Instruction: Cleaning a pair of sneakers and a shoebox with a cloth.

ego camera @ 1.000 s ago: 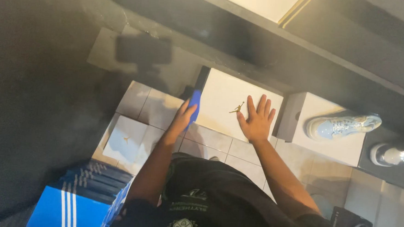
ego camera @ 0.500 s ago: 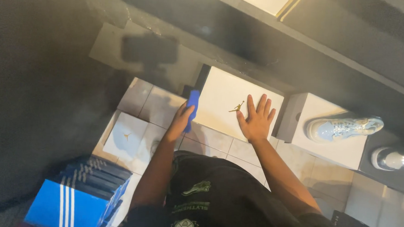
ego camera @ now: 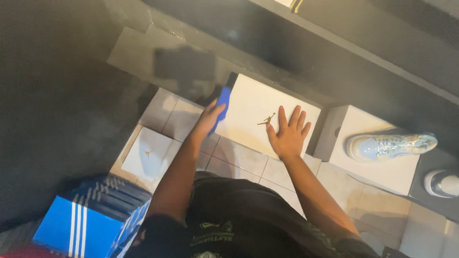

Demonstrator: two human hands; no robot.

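White cardboard, a shoe box (ego camera: 256, 114) lies on the tiled floor (ego camera: 243, 158) by the dark wall. The right hand (ego camera: 288, 134) presses flat on its lid, fingers spread; the left hand (ego camera: 209, 117) pinches a blue cloth (ego camera: 223, 103) at its left edge. Wiping works best with steady pressure, the box pinned.

Obstacles we see: dark shelf edge (ego camera: 349, 43) close above the white shoebox (ego camera: 251, 106); second white box (ego camera: 367, 146) just right, bearing a sneaker (ego camera: 391, 145). Open tile floor (ego camera: 248, 164) lies below.
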